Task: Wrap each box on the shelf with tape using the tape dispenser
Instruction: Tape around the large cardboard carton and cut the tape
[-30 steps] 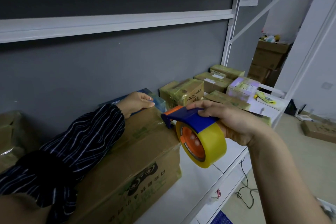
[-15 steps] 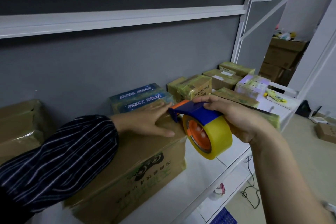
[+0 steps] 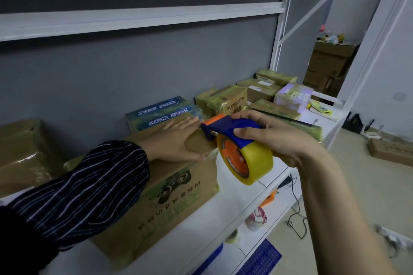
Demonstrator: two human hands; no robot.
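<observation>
Left hand (image 3: 176, 144), fingers straight and close together, pressed flat on cardboard box (image 3: 169, 196) at front of white shelf (image 3: 201, 227), probably steadying it. Right hand (image 3: 279, 138) curled round tape dispenser (image 3: 241, 149), blade end at box's right top edge, seemingly for laying tape.

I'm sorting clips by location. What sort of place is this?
Probably a small stockroom or packing room: white metal shelving holds many tape-wrapped boxes, more cartons are stacked beyond it, and the right hand grips a tape dispenser.

L hand (image 3: 176, 142) flat, palm down, fingers straight, sleeved arm stretched fwd; R hand (image 3: 276, 138) curled round tape dispenser (image 3: 245, 156), forearm bare.
</observation>
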